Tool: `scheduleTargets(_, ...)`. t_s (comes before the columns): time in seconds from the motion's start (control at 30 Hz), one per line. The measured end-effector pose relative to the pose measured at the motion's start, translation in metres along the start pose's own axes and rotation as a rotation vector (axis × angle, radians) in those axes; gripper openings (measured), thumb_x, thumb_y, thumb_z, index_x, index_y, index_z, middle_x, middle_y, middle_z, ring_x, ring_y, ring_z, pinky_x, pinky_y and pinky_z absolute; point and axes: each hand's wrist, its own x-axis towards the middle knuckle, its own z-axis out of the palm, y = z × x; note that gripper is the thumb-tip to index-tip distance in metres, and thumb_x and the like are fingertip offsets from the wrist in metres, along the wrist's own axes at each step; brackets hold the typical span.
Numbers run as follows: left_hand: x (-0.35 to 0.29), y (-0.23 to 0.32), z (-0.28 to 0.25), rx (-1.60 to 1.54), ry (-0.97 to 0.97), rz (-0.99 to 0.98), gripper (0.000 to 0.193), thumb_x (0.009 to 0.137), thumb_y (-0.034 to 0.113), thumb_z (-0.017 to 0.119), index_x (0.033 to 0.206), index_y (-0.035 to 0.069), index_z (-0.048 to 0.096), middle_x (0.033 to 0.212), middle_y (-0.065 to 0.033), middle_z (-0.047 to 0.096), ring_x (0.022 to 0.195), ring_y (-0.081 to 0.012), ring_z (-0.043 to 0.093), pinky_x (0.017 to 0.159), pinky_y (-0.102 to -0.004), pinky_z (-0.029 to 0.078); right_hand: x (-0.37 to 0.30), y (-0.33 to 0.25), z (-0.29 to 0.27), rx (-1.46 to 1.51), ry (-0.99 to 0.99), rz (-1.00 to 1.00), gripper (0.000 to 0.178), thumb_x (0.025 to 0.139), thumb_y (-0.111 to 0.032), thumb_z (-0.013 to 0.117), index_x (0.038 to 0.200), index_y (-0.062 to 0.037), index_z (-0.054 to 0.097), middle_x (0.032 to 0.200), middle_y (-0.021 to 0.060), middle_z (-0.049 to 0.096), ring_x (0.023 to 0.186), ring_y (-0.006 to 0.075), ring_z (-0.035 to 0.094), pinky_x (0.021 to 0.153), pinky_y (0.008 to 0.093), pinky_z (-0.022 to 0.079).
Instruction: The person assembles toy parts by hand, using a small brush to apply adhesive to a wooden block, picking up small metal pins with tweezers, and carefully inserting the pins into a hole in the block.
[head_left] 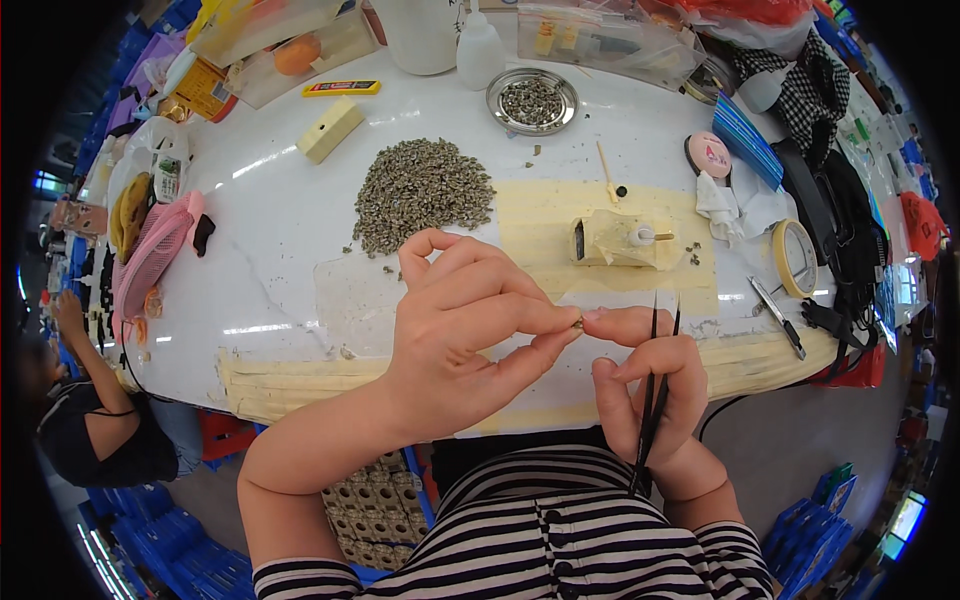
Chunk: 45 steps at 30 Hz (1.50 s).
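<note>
Between the thumb and index fingertip of my left hand (460, 330) is a small brass-coloured metal part (578, 324), mostly hidden by the fingers. My right hand (655, 385) has its index fingertip against that part. Black tweezers (652, 410) are held in the same right hand, their tips apart and pointing away from me. Beyond my left hand lies a large heap of small metal parts (425, 195). A tape-covered block (605, 242) with a white nozzle-like piece on top stands past my right hand.
A round metal dish (495, 112) of small parts sits at the back. Near it are a squeeze bottle (481, 55) and a wooden block (330, 130). At right lie a tape roll (795, 258) and a utility knife (777, 318). Another person (105, 425) sits at far left.
</note>
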Motion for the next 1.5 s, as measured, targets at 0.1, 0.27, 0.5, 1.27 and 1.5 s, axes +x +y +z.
scheduleTargets(0.1, 0.000, -0.001, -0.001, -0.011, -0.012, 0.005, 0.025, 0.065, 0.003, 0.084, 0.086, 0.013, 0.076, 0.077, 0.0048, 0.066, 0.073, -0.0139, 0.056, 0.078, -0.0325, 0.032, 0.001, -0.001, -0.002, 0.110, -0.018, 0.105, 0.024, 0.083, 0.011, 0.062, 0.095, -0.0030, 0.048, 0.110, 0.0230, 0.067, 0.101, 0.0281, 0.066, 0.090, 0.0370, 0.050)
scheduleTargets(0.27, 0.000, 0.000, -0.001, -0.008, -0.021, 0.014, 0.025, 0.065, 0.003, 0.083, 0.086, 0.013, 0.076, 0.077, 0.0052, 0.066, 0.074, -0.0138, 0.056, 0.079, -0.0327, 0.032, -0.001, -0.003, 0.001, 0.351, 0.032, 0.261, 0.023, 0.085, 0.011, 0.061, 0.096, -0.0036, 0.048, 0.109, 0.0221, 0.067, 0.102, 0.0268, 0.065, 0.093, 0.0368, 0.049)
scheduleTargets(0.5, -0.001, 0.000, 0.000, 0.037, -0.033, -0.015, 0.024, 0.065, 0.003, 0.083, 0.086, 0.013, 0.076, 0.077, 0.0053, 0.065, 0.074, -0.0135, 0.056, 0.079, -0.0332, 0.032, 0.001, -0.001, -0.003, -0.010, 0.010, -0.077, 0.026, 0.079, 0.011, 0.065, 0.092, -0.0052, 0.049, 0.108, 0.0210, 0.069, 0.098, 0.0316, 0.066, 0.088, 0.0398, 0.052)
scheduleTargets(1.27, -0.003, 0.004, -0.006, -0.033, -0.034, -0.062, 0.022, 0.067, 0.003, 0.081, 0.085, 0.015, 0.075, 0.078, 0.0052, 0.065, 0.076, -0.0130, 0.057, 0.083, -0.0332, 0.032, -0.003, 0.007, 0.006, -0.077, 0.065, -0.093, 0.026, 0.077, 0.010, 0.065, 0.092, -0.0046, 0.049, 0.102, 0.0213, 0.070, 0.089, 0.0306, 0.067, 0.084, 0.0439, 0.056)
scheduleTargets(1.5, -0.041, 0.003, -0.058, 0.319, 0.042, -0.314, 0.015, 0.070, 0.003, 0.079, 0.082, 0.009, 0.074, 0.076, 0.0011, 0.065, 0.077, -0.0150, 0.058, 0.085, -0.0328, 0.033, -0.005, 0.007, 0.008, -0.055, 0.031, -0.084, 0.028, 0.074, 0.012, 0.066, 0.092, -0.0044, 0.050, 0.101, 0.0207, 0.070, 0.089, 0.0300, 0.067, 0.083, 0.0436, 0.057)
